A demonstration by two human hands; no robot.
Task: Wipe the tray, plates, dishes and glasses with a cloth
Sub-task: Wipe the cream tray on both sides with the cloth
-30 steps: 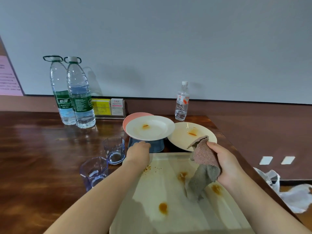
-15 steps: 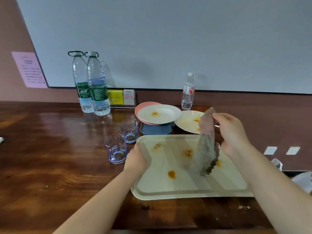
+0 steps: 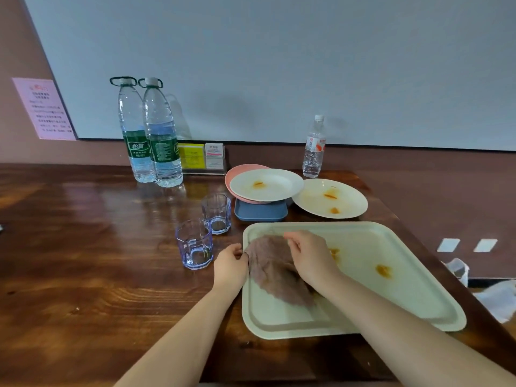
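A cream tray (image 3: 405, 277) with orange stains lies at the front right of the wooden table. A brownish-pink cloth (image 3: 275, 272) lies spread on its left part. My right hand (image 3: 310, 255) presses on the cloth from above and pinches its far edge. My left hand (image 3: 230, 265) grips the tray's left rim where the cloth's corner meets it. Behind the tray, a stained white plate (image 3: 266, 184) sits on a pink plate (image 3: 237, 173) over a blue dish (image 3: 261, 213). Another stained cream plate (image 3: 329, 198) lies to their right. Two clear glasses (image 3: 194, 247) (image 3: 216, 213) stand left of the tray.
Two large water bottles (image 3: 152, 135) and a card holder (image 3: 202, 159) stand at the back by the wall. A small bottle (image 3: 314, 148) stands behind the plates. The table's right edge runs close to the tray, with crumpled white bags (image 3: 494, 297) on the floor beyond.
My right hand has brought the hanging cloth down onto the tray's left part and spread it. My left hand stays at the tray's left rim. The view has shifted.
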